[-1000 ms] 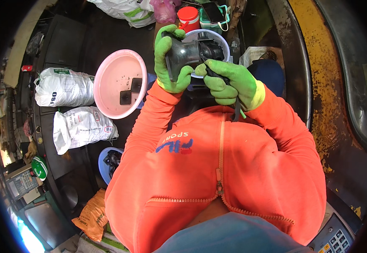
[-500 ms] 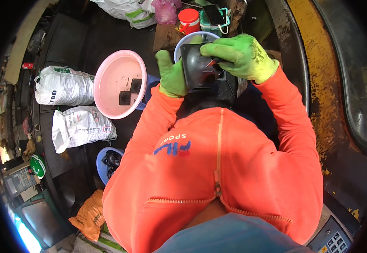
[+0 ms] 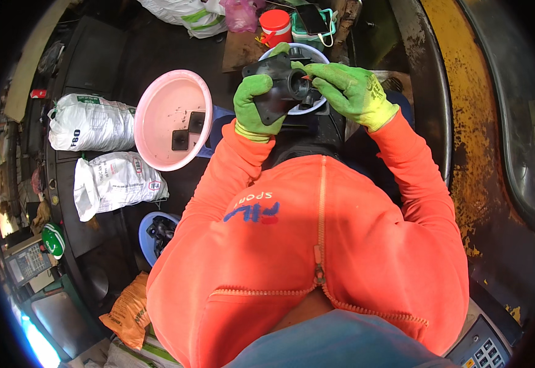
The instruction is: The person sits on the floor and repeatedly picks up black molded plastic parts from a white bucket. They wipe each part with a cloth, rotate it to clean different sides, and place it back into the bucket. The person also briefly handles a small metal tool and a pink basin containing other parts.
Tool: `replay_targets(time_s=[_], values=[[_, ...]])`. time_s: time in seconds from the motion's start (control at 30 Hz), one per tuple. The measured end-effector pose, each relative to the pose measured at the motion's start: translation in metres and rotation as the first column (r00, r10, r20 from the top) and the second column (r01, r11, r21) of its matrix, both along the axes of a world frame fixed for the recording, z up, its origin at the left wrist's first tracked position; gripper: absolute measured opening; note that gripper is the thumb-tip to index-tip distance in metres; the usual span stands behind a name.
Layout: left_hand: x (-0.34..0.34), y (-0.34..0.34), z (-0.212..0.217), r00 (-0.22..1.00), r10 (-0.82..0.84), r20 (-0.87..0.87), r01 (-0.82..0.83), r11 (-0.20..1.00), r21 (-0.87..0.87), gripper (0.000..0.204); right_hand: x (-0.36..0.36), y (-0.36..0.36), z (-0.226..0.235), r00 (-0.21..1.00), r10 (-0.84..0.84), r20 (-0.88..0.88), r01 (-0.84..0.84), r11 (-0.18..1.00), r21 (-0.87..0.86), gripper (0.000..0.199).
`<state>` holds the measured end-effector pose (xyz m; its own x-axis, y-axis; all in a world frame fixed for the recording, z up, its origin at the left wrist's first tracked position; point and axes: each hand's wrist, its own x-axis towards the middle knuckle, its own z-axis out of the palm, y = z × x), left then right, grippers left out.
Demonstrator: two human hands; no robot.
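Gloved in green, my left hand [image 3: 255, 104] is closed round a black plastic pipe fitting [image 3: 275, 98] with a square flange and a round open collar. My right hand [image 3: 354, 97] pinches a small pointed tool [image 3: 306, 77]; only its orange-red part shows, close to the collar's rim. Whether it touches the rim I cannot tell. Beneath both hands stands a pale blue-rimmed basin [image 3: 324, 57] with black parts in it, partly hidden by the fitting and my hands.
To the left, a pink basin [image 3: 146, 138] holds two black square pieces [image 3: 181, 140]. White sacks [image 3: 98, 126] lie beyond it. A blue basin [image 3: 146, 245] of black parts is nearer me. A red jug [image 3: 275, 21] stands ahead; a rusty yellow machine frame [image 3: 467, 122] borders the right.
The black fitting has turned, so its round collar now faces my right hand. My right hand has come off its top and moved slightly down, holding the tool beside the opening.
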<state>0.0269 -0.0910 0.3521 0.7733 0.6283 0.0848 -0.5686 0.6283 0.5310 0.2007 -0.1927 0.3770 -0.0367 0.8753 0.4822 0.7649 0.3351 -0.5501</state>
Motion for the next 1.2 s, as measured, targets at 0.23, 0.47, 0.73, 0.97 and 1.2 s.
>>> replay_targets(time_s=[0.23, 0.47, 0.73, 0.97, 1.2], values=[[-0.008, -0.002, 0.012, 0.994, 0.108, -0.026, -0.103, 0.983, 0.154, 0.084, -0.012, -0.005, -0.010, 0.991, -0.016, -0.134, 0.012, 0.999, -0.036, 0.028], [-0.008, -0.002, 0.020, 0.988, 0.150, 0.030, -0.153, 0.953, 0.263, 0.088, -0.030, -0.014, -0.010, 0.925, -0.001, -0.380, -0.046, 0.992, -0.116, 0.027], [-0.003, 0.007, 0.017, 0.965, 0.132, 0.228, -0.224, 0.867, 0.445, 0.096, -0.046, -0.023, 0.001, 0.613, -0.061, -0.788, -0.216, 0.946, -0.241, 0.030], [-0.002, 0.011, 0.013, 0.921, 0.329, 0.207, -0.369, 0.572, 0.733, 0.102, -0.050, -0.026, 0.013, 0.447, -0.128, -0.885, -0.349, 0.886, -0.304, 0.025], [-0.008, 0.023, 0.011, 0.826, 0.478, 0.300, -0.371, 0.059, 0.927, 0.098, -0.049, -0.036, 0.031, 0.214, -0.287, -0.934, -0.528, 0.770, -0.358, 0.026]])
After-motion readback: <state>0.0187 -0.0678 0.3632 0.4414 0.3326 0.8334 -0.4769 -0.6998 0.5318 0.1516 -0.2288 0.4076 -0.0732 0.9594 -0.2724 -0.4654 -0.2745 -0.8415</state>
